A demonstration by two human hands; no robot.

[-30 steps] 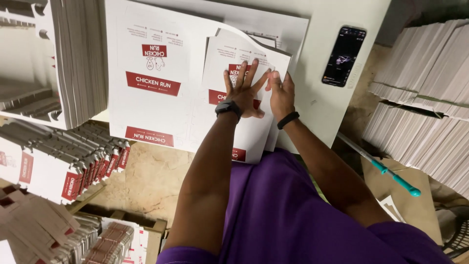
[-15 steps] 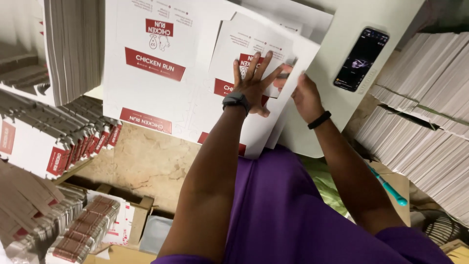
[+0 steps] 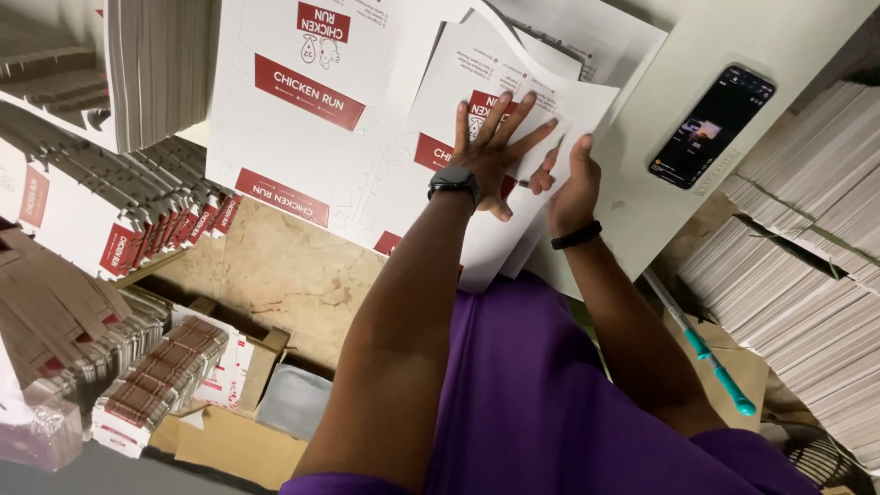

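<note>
A flat white carton blank (image 3: 477, 73) with red printed panels lies on top of a larger printed sheet (image 3: 302, 119) on a white table (image 3: 788, 37). My left hand (image 3: 495, 151), with a black watch on its wrist, presses flat on the blank with fingers spread. Just to its right, my right hand (image 3: 570, 188), with a black band on the wrist, grips the blank's right flap: thumb on top, fingers curled under the edge. The two hands nearly touch.
A dark phone (image 3: 713, 126) lies on the table to the right. Tall stacks of flat blanks stand at the right (image 3: 807, 275) and upper left (image 3: 147, 64). Folded red-and-white cartons (image 3: 137, 229) fill the left. A teal-handled stick (image 3: 710, 357) and a brown cardboard box (image 3: 234, 445) sit on the floor.
My right hand has left its flat spot beside the left hand and taken the blank's right flap. My left hand stays pressed on the blank. The view has shifted.
</note>
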